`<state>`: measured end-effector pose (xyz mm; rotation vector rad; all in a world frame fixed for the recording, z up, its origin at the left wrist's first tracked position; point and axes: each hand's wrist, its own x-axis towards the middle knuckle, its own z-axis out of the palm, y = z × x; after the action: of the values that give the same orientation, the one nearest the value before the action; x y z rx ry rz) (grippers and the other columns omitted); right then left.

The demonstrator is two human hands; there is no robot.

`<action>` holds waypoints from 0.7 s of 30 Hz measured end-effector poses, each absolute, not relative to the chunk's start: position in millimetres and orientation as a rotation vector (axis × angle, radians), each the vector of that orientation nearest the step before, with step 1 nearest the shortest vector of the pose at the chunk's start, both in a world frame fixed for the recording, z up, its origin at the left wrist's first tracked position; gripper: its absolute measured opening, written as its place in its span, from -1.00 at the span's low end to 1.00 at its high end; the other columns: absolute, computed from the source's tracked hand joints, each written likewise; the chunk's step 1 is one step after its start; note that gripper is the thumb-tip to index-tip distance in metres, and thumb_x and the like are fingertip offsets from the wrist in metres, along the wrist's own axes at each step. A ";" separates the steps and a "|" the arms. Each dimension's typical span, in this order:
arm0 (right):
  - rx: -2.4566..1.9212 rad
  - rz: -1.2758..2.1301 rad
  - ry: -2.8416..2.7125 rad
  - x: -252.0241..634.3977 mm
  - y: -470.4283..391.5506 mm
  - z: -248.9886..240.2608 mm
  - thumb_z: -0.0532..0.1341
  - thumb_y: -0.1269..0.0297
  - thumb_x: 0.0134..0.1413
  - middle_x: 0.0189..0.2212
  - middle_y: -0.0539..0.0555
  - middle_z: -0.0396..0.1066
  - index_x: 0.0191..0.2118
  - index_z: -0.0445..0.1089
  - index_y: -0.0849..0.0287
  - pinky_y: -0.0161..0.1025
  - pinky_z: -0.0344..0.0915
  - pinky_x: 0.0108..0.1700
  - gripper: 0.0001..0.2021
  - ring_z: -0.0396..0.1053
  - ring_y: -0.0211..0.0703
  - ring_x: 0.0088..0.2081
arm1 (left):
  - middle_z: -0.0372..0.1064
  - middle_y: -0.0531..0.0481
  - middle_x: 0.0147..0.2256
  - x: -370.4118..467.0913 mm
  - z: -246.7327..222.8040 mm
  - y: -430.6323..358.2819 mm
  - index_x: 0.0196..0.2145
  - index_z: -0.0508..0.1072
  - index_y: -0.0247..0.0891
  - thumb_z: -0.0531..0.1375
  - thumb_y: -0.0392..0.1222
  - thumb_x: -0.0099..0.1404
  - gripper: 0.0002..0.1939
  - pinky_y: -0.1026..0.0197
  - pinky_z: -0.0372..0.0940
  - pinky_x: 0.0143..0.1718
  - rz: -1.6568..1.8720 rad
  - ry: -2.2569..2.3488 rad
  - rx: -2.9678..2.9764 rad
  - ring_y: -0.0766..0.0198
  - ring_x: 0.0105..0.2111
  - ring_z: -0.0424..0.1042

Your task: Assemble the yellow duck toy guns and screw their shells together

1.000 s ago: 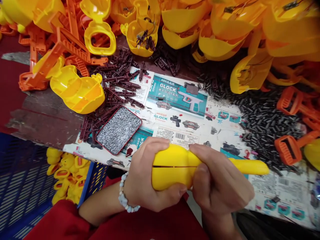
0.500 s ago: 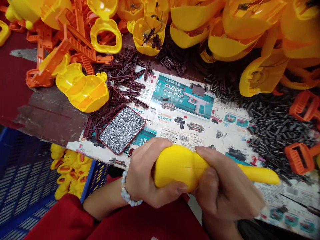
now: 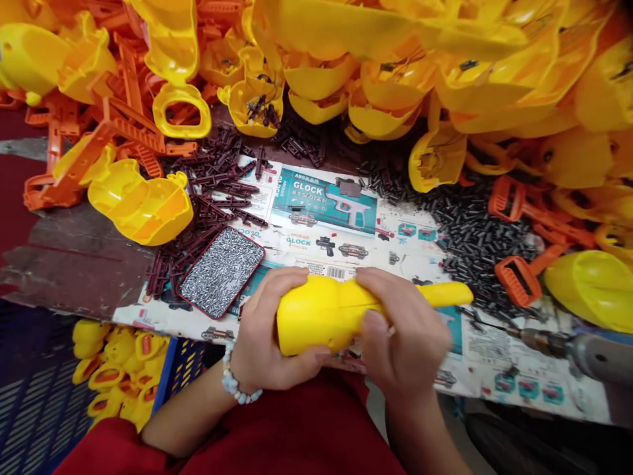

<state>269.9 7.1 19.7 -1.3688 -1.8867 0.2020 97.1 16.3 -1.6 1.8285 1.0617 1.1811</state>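
A yellow plastic toy body (image 3: 321, 313) is held in both hands over the front edge of the table. My left hand (image 3: 277, 330) grips its wide rounded end, thumb below and fingers on top. My right hand (image 3: 403, 330) is wrapped round the narrower part, where a yellow handle sticks out to the right. A thin seam runs along the toy. Just beyond my left hand lies a red-rimmed tray (image 3: 262, 254) full of small silver screws. Dark maroon parts (image 3: 222, 175) are heaped behind the tray.
Yellow shells (image 3: 316, 99) and orange frames (image 3: 133, 132) are piled at the back. Small black pieces (image 3: 475, 244) spread over printed cardboard (image 3: 316, 254) at right, near a power tool (image 3: 588, 353). A blue crate (image 3: 168, 369) at lower left is beside yellow toys (image 3: 119, 356).
The view has swung right, bringing the power tool and another yellow shell into sight. Both hands still hold the toy, which is now tilted, with its handle higher.
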 end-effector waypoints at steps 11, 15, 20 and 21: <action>-1.398 0.159 -2.186 313.8 -3.8 52.4 0.13 0.20 0.31 -0.08 0.11 0.34 -0.01 0.26 0.23 0.19 -0.29 0.25 -0.76 0.24 0.08 0.04 | 0.22 -0.25 0.01 85.9 0.7 10.6 0.07 0.14 -0.20 0.30 -0.05 0.08 -0.34 -0.13 0.24 -0.01 1.048 1.031 2.002 -0.06 0.02 0.27; -1.246 0.344 -2.371 326.1 2.0 50.1 0.05 0.16 0.39 0.00 0.17 0.28 0.09 0.16 0.27 -0.01 -0.17 0.27 -0.69 0.27 -0.09 0.03 | 0.21 -0.25 0.00 87.7 -0.9 8.4 0.09 0.12 -0.19 0.31 -0.09 0.05 -0.31 -0.16 0.26 -0.05 1.062 0.992 2.060 -0.08 0.00 0.27; -1.179 0.328 -2.313 319.2 0.2 43.6 0.06 0.29 0.38 -0.01 0.20 0.28 0.03 0.21 0.36 -0.14 -0.12 0.27 -0.75 0.26 -0.17 0.04 | 0.20 -0.23 -0.01 90.2 -2.7 3.9 0.09 0.12 -0.20 0.29 -0.19 0.03 -0.31 -0.14 0.27 -0.04 1.137 0.987 2.067 -0.05 -0.01 0.28; -1.182 0.340 -2.315 319.7 -0.4 44.0 0.06 0.27 0.38 0.00 0.20 0.27 0.04 0.20 0.36 -0.14 -0.13 0.28 -0.74 0.25 -0.17 0.04 | 0.19 -0.24 0.00 88.9 -1.6 3.6 0.09 0.11 -0.21 0.29 -0.19 0.04 -0.31 -0.13 0.28 -0.04 1.122 0.985 2.080 -0.05 0.00 0.29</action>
<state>319.7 -0.4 44.0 -1.1816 -2.3153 0.3404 88.9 3.6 -1.6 2.0796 0.9851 1.1217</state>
